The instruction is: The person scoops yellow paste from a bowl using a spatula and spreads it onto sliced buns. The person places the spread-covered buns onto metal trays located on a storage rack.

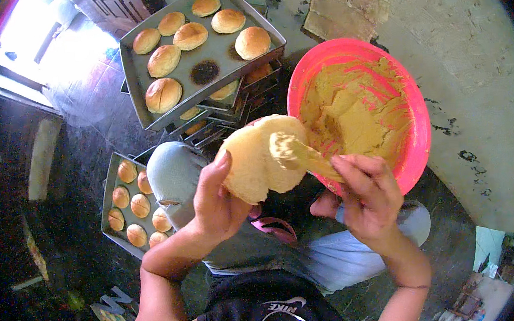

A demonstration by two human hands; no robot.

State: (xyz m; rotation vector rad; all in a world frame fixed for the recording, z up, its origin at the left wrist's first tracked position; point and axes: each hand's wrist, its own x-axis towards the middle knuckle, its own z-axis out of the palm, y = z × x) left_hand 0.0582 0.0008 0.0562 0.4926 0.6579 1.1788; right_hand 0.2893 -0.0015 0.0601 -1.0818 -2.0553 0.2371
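My left hand (pixel 217 204) grips a split-open bun (pixel 248 161), its pale inner side facing up and the thumb lying over its near edge. In my right hand (pixel 370 197) is a spreader (pixel 316 160), pinched at its near end and coated in tan paste. Its tip, carrying a pale dab of the paste, lies over the right part of the bun. Just beyond my right hand is a pink bowl (pixel 418 93), tilted toward me, with thick tan-yellow paste (pixel 349 102) smeared across its inside.
A metal tray (pixel 226 72) holding several browned buns rests on stacked trays at the back. Lower left, another tray (pixel 110 193) with smaller buns sits on the dark floor (pixel 82 168), beside my knee (pixel 176 167). A worn wall (pixel 465 41) rises behind the bowl.
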